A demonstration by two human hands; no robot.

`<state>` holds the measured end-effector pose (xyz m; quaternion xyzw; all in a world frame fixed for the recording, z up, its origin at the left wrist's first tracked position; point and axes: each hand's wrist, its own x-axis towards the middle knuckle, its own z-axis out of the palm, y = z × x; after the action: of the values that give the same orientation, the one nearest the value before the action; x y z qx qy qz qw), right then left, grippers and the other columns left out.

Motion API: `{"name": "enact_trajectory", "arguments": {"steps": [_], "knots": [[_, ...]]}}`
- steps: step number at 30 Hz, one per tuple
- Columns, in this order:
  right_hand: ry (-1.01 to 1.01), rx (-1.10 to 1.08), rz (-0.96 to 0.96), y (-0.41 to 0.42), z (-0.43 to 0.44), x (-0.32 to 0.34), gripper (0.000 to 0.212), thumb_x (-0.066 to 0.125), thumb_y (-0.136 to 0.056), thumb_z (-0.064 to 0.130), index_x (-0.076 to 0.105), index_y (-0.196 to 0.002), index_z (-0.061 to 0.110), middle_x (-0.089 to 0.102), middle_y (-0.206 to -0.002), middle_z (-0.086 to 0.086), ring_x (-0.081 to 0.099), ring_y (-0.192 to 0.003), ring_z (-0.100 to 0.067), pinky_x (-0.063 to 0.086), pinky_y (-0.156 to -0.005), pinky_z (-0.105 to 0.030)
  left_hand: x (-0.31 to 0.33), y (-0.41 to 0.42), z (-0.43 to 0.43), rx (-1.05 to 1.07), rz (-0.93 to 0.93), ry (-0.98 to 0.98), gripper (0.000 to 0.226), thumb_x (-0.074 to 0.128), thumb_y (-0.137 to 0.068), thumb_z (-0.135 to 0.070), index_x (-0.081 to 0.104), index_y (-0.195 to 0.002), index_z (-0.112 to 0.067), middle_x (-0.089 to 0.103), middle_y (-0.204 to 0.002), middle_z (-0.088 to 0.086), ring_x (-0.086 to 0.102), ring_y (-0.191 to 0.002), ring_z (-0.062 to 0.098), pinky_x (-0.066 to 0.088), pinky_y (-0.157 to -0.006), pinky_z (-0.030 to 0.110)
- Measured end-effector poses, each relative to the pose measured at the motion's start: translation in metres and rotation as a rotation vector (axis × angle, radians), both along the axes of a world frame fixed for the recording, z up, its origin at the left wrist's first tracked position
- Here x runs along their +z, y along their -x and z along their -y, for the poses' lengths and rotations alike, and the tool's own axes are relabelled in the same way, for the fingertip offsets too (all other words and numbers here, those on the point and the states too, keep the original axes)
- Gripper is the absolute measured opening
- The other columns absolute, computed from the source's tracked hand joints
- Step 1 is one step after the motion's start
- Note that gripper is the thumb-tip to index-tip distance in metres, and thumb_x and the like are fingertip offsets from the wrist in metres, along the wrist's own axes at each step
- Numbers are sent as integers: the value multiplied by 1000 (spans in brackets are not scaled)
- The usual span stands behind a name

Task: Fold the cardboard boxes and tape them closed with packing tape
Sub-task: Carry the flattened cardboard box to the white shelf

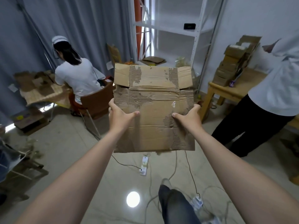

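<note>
Over floor point(77, 152), flat box point(153, 123) between hands point(120, 116) point(188, 117)

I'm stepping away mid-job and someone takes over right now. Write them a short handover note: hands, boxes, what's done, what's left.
Left hand: grips the left edge of the flattened, worn brown cardboard box, thumb on top.
Right hand: grips its right edge likewise.
Box: held in the air, flat, flaps unfolded, not taped shut.
Stack of small brown cardboard boxes: on the light wooden table, to the right.
Done: box in hand.
Left: open it, fold the flaps, tape it. No tape roll clearly visible, so probably find one first.
</note>
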<state>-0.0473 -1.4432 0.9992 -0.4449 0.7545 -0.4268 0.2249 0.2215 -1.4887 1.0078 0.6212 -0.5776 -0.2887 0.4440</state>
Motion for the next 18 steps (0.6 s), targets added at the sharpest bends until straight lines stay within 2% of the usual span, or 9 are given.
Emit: {"name": "enact_trajectory", "arguments": {"steps": [2, 5, 6, 8, 10, 14, 18], "knots": [[4, 8, 1, 3, 41, -6, 89, 86, -73, 47, 27, -132, 15, 53, -132, -5, 58, -118, -30, 47, -101, -48, -6, 2, 38, 6, 2, 10, 122, 93, -66, -46, 13, -155, -20, 33, -155, 15, 37, -141, 35, 39, -113, 49], [10, 22, 15, 15, 113, -18, 87, 84, -78, 43, 27, -137, 12, 45, -129, 1, 50, -113, -19, 39, -92, -35, -15, 13, 110, 21, 6, 37, 122, 94, -65, -45, 15, -154, -19, 37, -152, 14, 39, -139, 33, 40, -110, 45], [23, 33, 29, 21, 142, -24, 89, 84, -78, 42, 26, -138, 12, 46, -131, 1, 50, -113, -19, 38, -90, -35, -18, 18, 137, 23, 8, 46, 122, 94, -64, -45, 15, -154, -19, 38, -151, 13, 40, -138, 33, 40, -110, 45], [47, 48, 63, 36, 204, -34, 93, 86, -75, 42, 24, -137, 13, 48, -137, -6, 55, -119, -25, 46, -95, -40, -24, 32, 194, 29, 12, 57, 121, 94, -64, -46, 16, -153, -22, 39, -150, 12, 40, -138, 32, 40, -111, 46], [37, 47, 75, 52, 265, -37, 94, 87, -73, 42, 24, -137, 14, 49, -134, -5, 54, -120, -25, 46, -100, -42, -26, 50, 254, 46, 17, 48, 121, 94, -64, -45, 15, -153, -23, 39, -150, 12, 39, -138, 32, 40, -112, 47], [8, 45, 67, 81, 374, -31, 92, 87, -73, 43, 26, -134, 13, 50, -131, -8, 53, -120, -27, 47, -98, -42, -16, 83, 362, 61, 35, 17, 119, 93, -65, -44, 16, -153, -19, 38, -150, 12, 39, -138, 32, 38, -113, 46], [27, 92, 90, 95, 465, -17, 88, 87, -77, 35, 28, -136, 8, 47, -129, -6, 50, -113, -21, 38, -91, -30, -2, 98, 443, 82, 48, 22, 124, 93, -66, -44, 12, -157, -17, 34, -156, 13, 34, -143, 32, 34, -118, 47]]}}
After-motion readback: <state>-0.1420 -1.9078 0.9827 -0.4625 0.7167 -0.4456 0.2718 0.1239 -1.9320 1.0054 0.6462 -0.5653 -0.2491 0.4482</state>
